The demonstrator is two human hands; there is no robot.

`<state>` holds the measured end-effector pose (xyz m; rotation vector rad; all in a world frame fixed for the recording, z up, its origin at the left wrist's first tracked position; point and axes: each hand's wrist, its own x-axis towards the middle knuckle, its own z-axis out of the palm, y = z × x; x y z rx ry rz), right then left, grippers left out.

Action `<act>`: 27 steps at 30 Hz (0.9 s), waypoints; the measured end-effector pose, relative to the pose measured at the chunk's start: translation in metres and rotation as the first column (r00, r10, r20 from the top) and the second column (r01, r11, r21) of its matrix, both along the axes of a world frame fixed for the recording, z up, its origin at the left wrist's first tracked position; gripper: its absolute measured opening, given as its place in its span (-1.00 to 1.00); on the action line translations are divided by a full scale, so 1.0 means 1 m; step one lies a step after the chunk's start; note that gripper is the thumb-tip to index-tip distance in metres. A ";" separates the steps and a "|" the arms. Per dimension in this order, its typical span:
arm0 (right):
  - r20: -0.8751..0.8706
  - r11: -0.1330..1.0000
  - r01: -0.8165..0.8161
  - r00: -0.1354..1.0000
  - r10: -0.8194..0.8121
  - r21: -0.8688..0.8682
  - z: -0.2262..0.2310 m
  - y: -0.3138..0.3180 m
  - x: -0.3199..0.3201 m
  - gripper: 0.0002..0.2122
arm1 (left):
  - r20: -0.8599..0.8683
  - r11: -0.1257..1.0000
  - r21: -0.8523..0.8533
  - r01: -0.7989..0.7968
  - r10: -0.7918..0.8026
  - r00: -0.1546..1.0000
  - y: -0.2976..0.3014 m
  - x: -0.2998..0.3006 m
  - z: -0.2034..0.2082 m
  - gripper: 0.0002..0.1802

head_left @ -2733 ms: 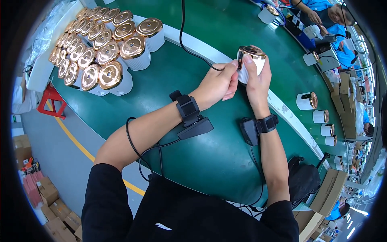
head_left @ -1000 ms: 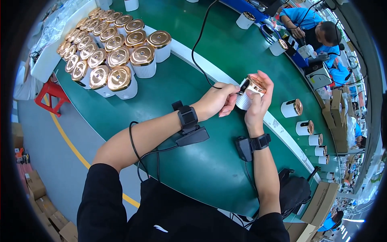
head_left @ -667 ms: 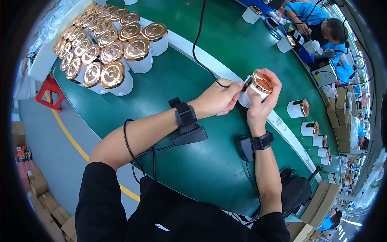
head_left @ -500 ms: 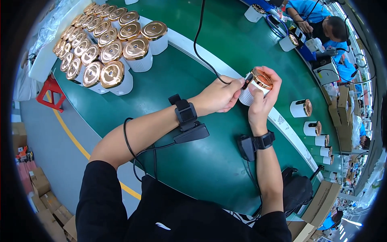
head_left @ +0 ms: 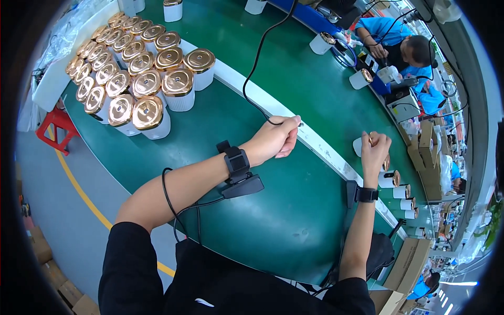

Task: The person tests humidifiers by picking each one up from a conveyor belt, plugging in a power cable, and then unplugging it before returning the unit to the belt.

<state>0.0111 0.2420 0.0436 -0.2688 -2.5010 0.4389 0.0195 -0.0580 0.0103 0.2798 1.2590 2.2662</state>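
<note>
Green tabletop (head_left: 289, 199): stretching across the near side of the white rail (head_left: 325, 151) and meeting more green surface along it.
White rail: running diagonally down to the right between the two hands.
Canister cluster (head_left: 147, 82): standing in close rows on the near side of the white rail, toward its upper-left end, showing gold lids over white bodies.
Canister row (head_left: 401, 192): lining up beyond the white rail, toward its lower-right end.
Left hand (head_left: 274, 140): hovering at the near edge of the white rail, pinching a black cable (head_left: 244, 89) between thumb and forefinger.
Right hand (head_left: 374, 152): extending to the far side of the white rail, bending fingers over the top of a single canister (head_left: 358, 147); hiding the contact, so leaving pressure or release impossible to tell.
Single canister: showing partly beyond the white rail, just beside the near end of the canister row.
Cable tip (head_left: 301, 124): poking past the left thumb and forefinger at the white rail, well apart from the single canister.
Step at the white rail: seeming, by judgement, to be setting the single canister down beyond the rail.
Next move at the single canister: probably calling for a steady base before letting go, without nudging the canister row.
</note>
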 end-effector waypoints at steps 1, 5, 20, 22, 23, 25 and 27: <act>-0.018 0.991 -0.029 0.999 0.032 0.134 0.002 0.001 -0.002 -0.73 | 0.002 1.000 0.004 -0.001 0.001 1.000 -0.001 -0.001 -0.001 -0.51; -0.084 0.887 -0.072 0.989 0.123 0.455 0.018 -0.020 -0.017 -0.71 | -0.002 1.000 -0.020 0.019 -0.019 1.000 -0.002 -0.002 -0.002 -0.50; -0.282 0.707 -0.039 0.932 -0.229 -0.706 -0.060 0.046 -0.242 -0.37 | 0.060 1.000 0.006 0.025 -0.025 0.998 0.005 0.000 0.005 -0.49; -0.363 0.543 -0.214 0.913 -0.184 -0.812 -0.053 0.049 -0.230 -0.41 | 0.033 1.000 0.003 0.031 -0.031 0.999 0.004 0.001 0.008 -0.49; -0.355 0.388 -0.282 0.925 -0.132 -0.878 -0.063 0.020 -0.210 -0.47 | 0.054 1.000 0.009 0.028 -0.029 0.998 0.000 -0.004 -0.002 -0.49; -0.371 0.000 -0.371 0.929 0.013 -0.929 -0.042 -0.059 -0.142 -0.56 | 0.044 1.000 -0.007 0.004 -0.003 0.999 -0.005 -0.005 -0.004 -0.49; -0.383 -0.277 -0.309 0.881 0.277 -0.910 -0.024 -0.098 -0.083 -0.58 | 0.074 0.999 0.048 0.010 -0.014 0.997 -0.005 -0.007 -0.004 -0.49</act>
